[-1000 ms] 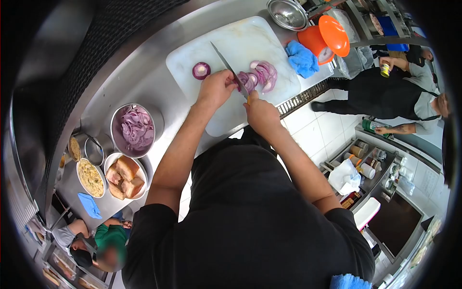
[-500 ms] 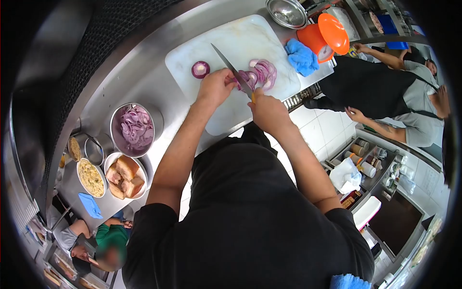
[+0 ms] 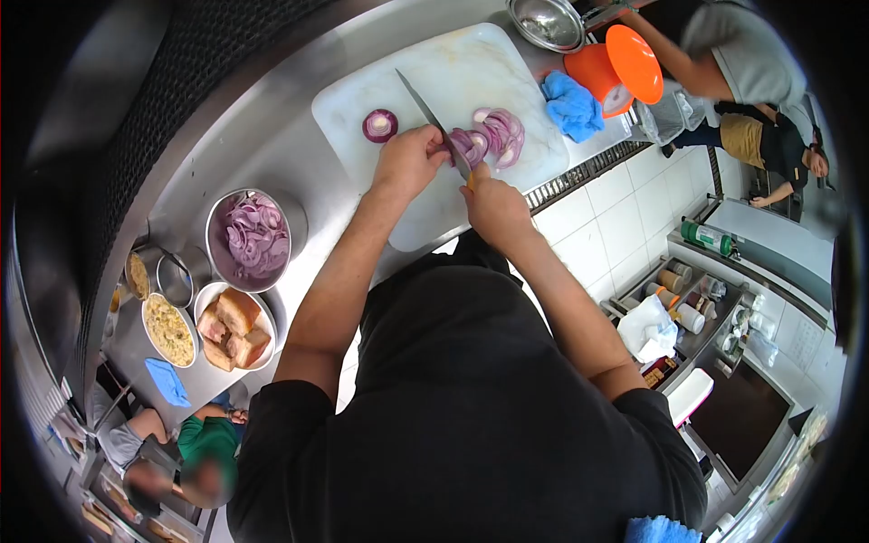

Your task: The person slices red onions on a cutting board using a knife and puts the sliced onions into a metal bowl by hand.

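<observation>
My right hand grips the yellow handle of a long kitchen knife. Its blade stretches across a white cutting board, the tip toward the far side. Bunched fingers of my left hand hold a piece of red onion against the blade; most of that piece is hidden by fingers and knife. Fanned red onion slices lie right of the blade. Left of it rests a cut red onion half.
At the left stand a metal pot of sliced onion, a bowl of meat chunks and an oval dish of yellowish crumbly food. A blue cloth, orange scale and metal bowl sit beyond the board. Co-workers stand left and right.
The co-worker in a black apron at the right has moved toward the top, revealing another person behind. My hands and the knife have barely shifted on the board.
</observation>
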Tool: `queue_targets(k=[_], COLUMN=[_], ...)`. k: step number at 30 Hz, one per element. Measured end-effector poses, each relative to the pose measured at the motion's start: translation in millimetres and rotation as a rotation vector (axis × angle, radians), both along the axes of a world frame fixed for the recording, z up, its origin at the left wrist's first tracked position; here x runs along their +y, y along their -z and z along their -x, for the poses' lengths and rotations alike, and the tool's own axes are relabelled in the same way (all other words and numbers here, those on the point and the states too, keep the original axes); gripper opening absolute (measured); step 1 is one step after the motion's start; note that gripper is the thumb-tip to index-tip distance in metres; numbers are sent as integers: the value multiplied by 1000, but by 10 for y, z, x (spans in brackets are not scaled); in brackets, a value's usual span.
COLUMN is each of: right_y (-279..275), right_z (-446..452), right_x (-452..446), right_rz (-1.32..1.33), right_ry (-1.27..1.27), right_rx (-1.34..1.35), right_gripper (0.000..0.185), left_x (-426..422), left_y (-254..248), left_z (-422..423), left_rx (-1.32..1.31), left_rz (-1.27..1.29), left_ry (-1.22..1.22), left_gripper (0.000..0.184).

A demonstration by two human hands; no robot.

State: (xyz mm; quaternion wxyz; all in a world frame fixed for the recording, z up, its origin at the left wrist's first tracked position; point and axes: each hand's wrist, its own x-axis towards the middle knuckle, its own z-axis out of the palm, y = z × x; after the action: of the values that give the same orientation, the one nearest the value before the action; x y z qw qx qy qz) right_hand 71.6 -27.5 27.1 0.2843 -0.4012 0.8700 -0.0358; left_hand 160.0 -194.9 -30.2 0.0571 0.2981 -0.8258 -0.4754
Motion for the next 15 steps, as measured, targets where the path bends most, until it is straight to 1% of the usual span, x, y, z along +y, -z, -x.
queue_targets(k=[2, 5, 8, 11, 14, 15], right_y=[178, 348, 310, 111, 31, 9], right_z=[-2, 21, 109, 201, 217, 206], right_x=[-40, -73, -52, -33, 84, 131], right_rz=[16, 52, 71, 120, 195, 223], right_ry=[26, 36, -5, -33, 30, 49], right_rx=[1, 2, -1, 79, 23, 2], right_gripper=[40, 41, 41, 39, 37, 36], left_x=[-2, 12, 42, 78, 61, -3], left_y=[35, -77, -106, -44, -139, -134], left_z=[13, 36, 59, 35, -78, -109], left_rx=[0, -54, -90, -54, 66, 113], left_rz=[18, -12, 105, 208, -9, 152], left_ry=[-5, 1, 43, 145, 64, 7], left_gripper=[24, 25, 23, 27, 31, 34])
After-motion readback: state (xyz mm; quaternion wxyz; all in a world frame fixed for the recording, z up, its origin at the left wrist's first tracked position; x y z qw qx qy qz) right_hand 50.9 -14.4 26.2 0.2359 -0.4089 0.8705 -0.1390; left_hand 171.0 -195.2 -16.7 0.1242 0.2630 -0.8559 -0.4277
